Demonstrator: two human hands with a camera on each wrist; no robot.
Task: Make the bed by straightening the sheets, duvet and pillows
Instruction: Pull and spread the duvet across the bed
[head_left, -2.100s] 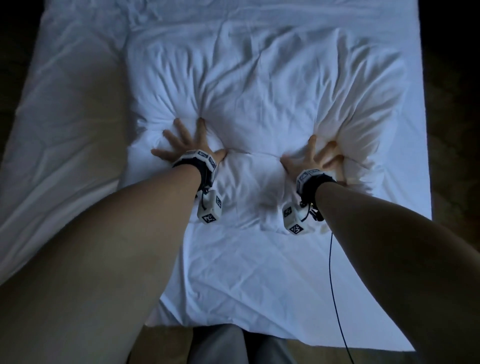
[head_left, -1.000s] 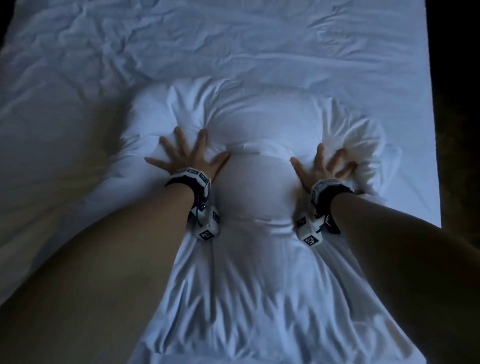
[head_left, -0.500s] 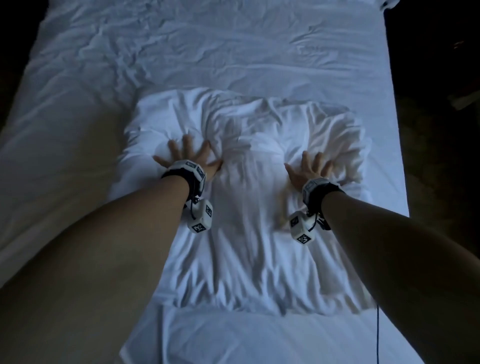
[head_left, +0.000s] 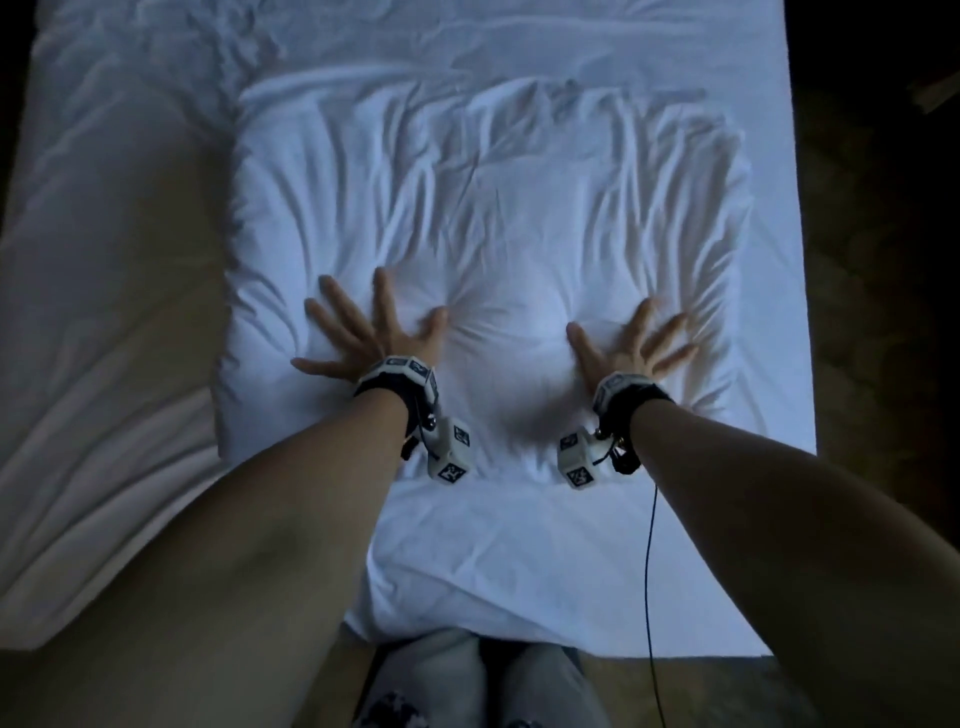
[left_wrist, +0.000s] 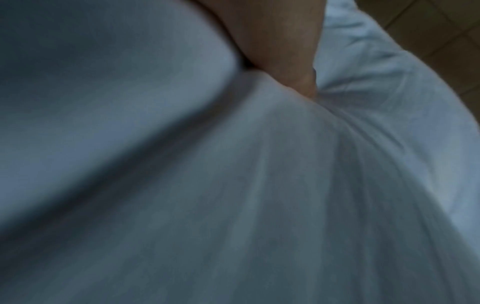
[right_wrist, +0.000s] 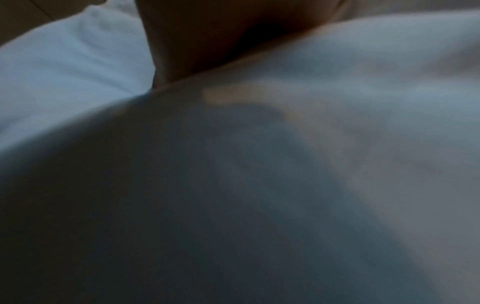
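A wrinkled white pillow (head_left: 488, 218) lies on the white sheet (head_left: 519, 41) of the bed, at the end nearest me. My left hand (head_left: 363, 332) presses flat on the pillow's near left part, fingers spread. My right hand (head_left: 628, 343) presses its near right part, fingers spread too and blurred. In the left wrist view a thumb (left_wrist: 293, 67) digs into white pillow fabric (left_wrist: 233, 185). The right wrist view shows my palm's underside (right_wrist: 197, 41) against dim fabric (right_wrist: 337, 144). A white duvet (head_left: 104, 364) lies bunched along the bed's left side.
The bed's near edge (head_left: 571, 639) is just in front of my legs (head_left: 467, 686). Dark floor (head_left: 883, 364) runs along the right side of the bed. A thin black cable (head_left: 652, 571) hangs from my right wrist.
Both hands have kept pressing and patting the pillow with spread fingers. The pillow is flatter and wider now than a second ago, and my view has shifted back toward the bed's near edge.
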